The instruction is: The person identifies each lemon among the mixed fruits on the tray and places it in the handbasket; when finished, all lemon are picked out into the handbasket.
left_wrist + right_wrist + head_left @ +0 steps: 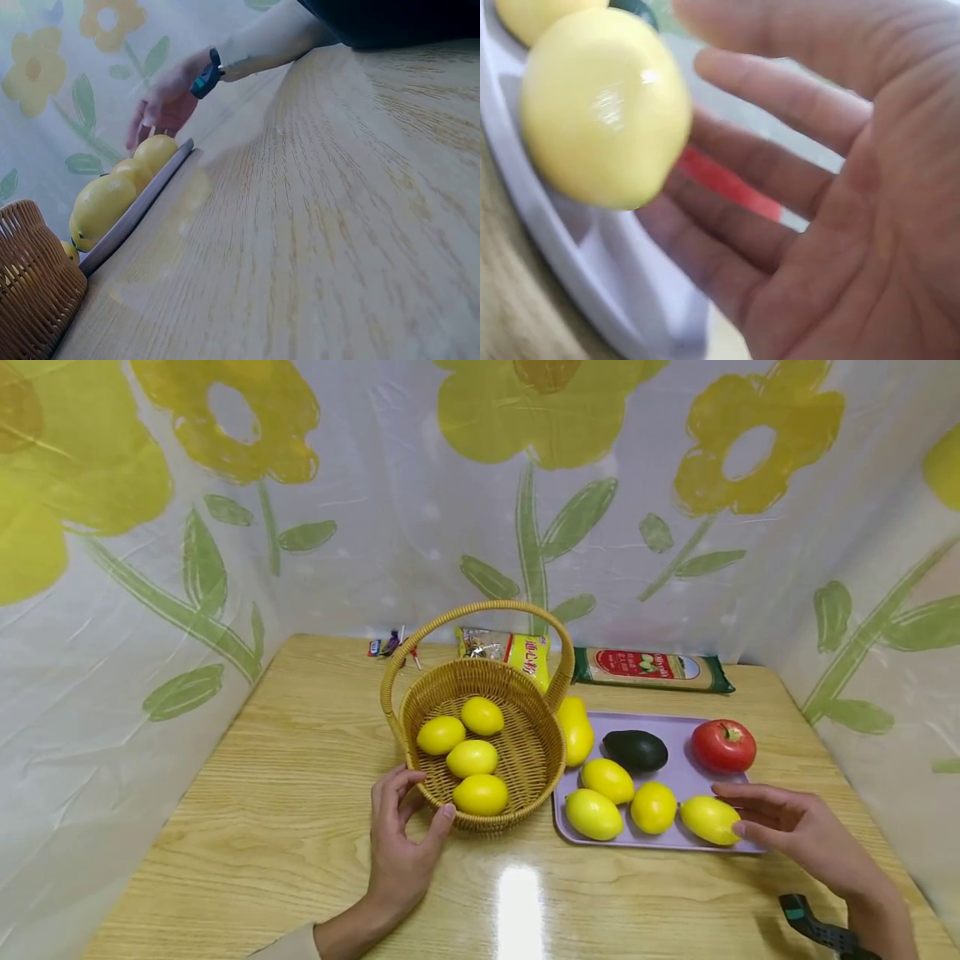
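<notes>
- Four lemons point(472, 757) in the wicker basket point(525, 752) at the table's middle.
- Four lemons point(608, 779) on the lavender tray point(690, 777) at the table's right side, and a fifth yellow fruit point(576, 731) at the tray's left edge, partly hidden.
- One avocado point(635, 750).
- One tomato point(723, 746).
- Two food packets point(651, 668) along the table's far edge.
- Two hands point(401, 852).

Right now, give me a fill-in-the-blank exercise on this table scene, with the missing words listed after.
1. The wicker basket holds ____ lemons.
2. The left hand rests against the basket's ____.
3. The right hand, fingers open, reaches the lemon at the tray's near ____ corner.
4. On the tray, the avocado lies beside a red ____.

Missing words: four; rim; right; tomato
</notes>
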`<act>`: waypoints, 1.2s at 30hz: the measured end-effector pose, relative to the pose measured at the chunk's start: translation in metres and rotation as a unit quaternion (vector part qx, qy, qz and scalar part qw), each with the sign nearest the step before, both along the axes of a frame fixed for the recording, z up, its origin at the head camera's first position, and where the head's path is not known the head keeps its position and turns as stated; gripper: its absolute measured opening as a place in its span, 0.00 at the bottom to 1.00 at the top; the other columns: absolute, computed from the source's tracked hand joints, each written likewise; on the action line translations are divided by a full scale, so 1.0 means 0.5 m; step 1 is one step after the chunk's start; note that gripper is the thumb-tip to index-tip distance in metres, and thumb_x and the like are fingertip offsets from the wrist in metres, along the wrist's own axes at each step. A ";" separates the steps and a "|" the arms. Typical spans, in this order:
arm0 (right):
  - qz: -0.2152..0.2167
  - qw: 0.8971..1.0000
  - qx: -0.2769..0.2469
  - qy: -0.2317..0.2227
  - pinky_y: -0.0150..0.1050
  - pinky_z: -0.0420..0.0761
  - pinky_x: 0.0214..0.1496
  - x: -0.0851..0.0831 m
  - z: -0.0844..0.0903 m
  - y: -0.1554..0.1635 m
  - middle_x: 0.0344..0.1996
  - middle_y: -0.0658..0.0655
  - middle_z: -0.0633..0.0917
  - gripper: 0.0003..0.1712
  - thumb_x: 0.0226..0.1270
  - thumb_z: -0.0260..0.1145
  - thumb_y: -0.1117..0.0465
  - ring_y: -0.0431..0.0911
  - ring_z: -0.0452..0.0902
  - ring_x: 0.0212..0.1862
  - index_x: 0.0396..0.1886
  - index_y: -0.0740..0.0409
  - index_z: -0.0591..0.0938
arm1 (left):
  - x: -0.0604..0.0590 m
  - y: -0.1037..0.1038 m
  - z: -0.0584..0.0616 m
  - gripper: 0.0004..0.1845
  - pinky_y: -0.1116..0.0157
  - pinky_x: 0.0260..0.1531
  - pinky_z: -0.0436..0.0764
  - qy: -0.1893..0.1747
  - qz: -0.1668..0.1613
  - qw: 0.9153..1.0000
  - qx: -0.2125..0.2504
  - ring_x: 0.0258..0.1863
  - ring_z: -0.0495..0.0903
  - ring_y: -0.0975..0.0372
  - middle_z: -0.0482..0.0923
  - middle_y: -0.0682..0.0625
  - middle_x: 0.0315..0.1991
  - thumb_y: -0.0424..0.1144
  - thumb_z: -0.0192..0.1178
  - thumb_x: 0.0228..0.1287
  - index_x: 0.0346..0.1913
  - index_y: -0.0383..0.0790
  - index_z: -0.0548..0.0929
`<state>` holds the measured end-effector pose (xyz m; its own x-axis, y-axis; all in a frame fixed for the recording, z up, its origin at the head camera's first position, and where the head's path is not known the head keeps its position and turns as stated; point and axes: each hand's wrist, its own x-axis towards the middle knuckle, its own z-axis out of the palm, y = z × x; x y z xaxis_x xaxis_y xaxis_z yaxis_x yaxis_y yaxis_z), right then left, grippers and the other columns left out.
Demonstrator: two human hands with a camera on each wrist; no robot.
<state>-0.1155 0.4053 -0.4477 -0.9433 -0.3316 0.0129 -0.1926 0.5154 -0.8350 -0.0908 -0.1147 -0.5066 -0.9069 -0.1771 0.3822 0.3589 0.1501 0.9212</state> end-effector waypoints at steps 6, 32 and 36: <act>-0.006 0.999 0.041 -0.021 0.25 0.87 0.55 -0.007 -0.009 -0.009 0.62 0.34 0.87 0.28 0.74 0.75 0.63 0.29 0.84 0.57 0.72 0.59 0.83 | 0.000 0.000 -0.003 0.27 0.67 0.74 0.80 0.014 0.003 1.000 -0.001 0.72 0.73 0.43 0.62 0.34 0.74 0.28 0.72 0.69 0.67 0.31 0.74; 0.198 0.976 -0.020 0.088 0.39 0.89 0.66 -0.111 0.110 -0.384 0.64 0.51 0.88 0.27 0.74 0.78 0.61 0.45 0.87 0.64 0.70 0.50 0.84 | -0.003 0.003 -0.003 0.27 0.63 0.73 0.82 0.023 0.000 1.000 0.003 0.71 0.73 0.40 0.63 0.35 0.73 0.27 0.72 0.69 0.67 0.28 0.74; 0.215 0.970 0.034 0.111 0.40 0.92 0.60 -0.119 0.113 -0.436 0.61 0.45 0.90 0.25 0.74 0.78 0.56 0.39 0.88 0.56 0.69 0.44 0.86 | -0.002 0.002 -0.001 0.28 0.62 0.73 0.82 0.021 -0.002 1.000 0.003 0.71 0.73 0.39 0.62 0.34 0.73 0.27 0.71 0.69 0.68 0.26 0.72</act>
